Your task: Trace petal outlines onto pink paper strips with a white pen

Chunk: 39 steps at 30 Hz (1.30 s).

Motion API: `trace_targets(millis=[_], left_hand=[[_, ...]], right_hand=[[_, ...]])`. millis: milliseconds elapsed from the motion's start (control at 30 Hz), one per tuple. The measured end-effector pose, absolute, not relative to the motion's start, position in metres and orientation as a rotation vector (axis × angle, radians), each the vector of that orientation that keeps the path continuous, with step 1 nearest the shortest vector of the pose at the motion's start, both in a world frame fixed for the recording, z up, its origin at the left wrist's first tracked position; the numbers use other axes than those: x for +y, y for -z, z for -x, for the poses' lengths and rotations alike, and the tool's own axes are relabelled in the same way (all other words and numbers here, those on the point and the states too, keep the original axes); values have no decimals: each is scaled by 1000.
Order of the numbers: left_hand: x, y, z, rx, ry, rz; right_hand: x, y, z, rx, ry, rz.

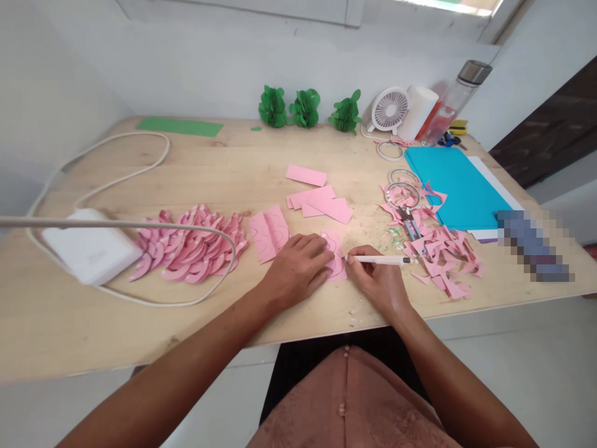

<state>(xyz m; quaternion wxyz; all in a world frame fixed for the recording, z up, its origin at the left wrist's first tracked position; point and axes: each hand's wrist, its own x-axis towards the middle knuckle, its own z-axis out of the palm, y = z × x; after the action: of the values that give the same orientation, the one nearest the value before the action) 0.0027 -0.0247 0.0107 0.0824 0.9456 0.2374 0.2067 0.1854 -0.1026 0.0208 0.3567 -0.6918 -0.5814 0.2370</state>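
My left hand (301, 270) lies palm down on a small pink paper piece (337, 271), its fingers stretched over the paper's left side. Curved outlines are drawn on this piece. In my right hand (381, 285) is a white pen (380, 259), its tip at the paper's right edge. Just left of my left hand sits a folded pink card (263, 239) with curved lines drawn on it. Farther back are several plain pink paper strips (321, 200). Whatever lies under my left palm is hidden.
Cut pink petals (196, 246) are heaped at left beside a white box (91, 249) and looping cable. Pink scraps (443, 255), scissors (408, 221) and a blue sheet (457, 186) lie right. Green paper shapes (305, 109), a fan (390, 111) and a bottle (454, 102) stand behind.
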Motion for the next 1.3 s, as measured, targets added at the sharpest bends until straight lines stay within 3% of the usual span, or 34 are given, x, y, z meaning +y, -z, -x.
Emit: trace_targets(millis=[1300], left_hand=[[-24,-10,-2,703,-631,-2821]], right_hand=[[-109,-16,-180,-1530,-559,1595]])
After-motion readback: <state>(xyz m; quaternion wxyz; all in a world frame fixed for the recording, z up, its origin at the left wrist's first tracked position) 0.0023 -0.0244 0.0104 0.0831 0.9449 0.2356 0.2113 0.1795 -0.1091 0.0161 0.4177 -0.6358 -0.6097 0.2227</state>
